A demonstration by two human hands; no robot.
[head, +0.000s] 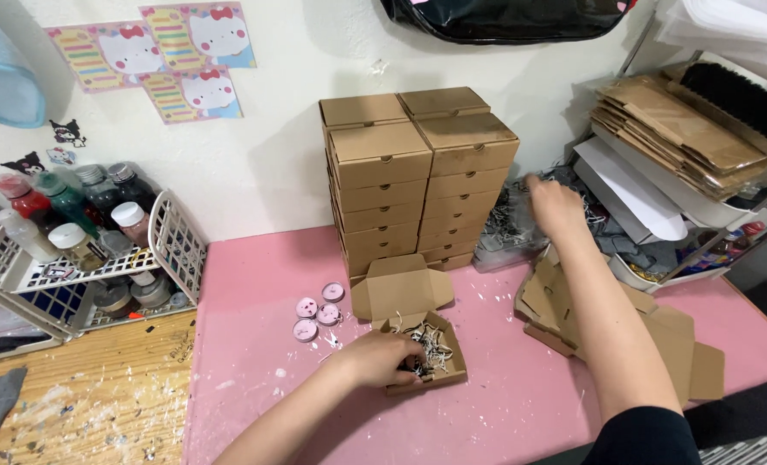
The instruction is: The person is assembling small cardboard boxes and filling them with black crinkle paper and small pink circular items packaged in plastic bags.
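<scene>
I see the left hand (381, 357) resting in the small open box (425, 349), touching the paper shreds inside. Just behind that box stands a tall stack of shut boxes (418, 176). The right hand (555, 207) reaches into shreds right of the stack.

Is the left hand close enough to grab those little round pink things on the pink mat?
Probably yes. The left hand rests in the open box, and the round pink pieces lie just beside it with nothing between.
</scene>
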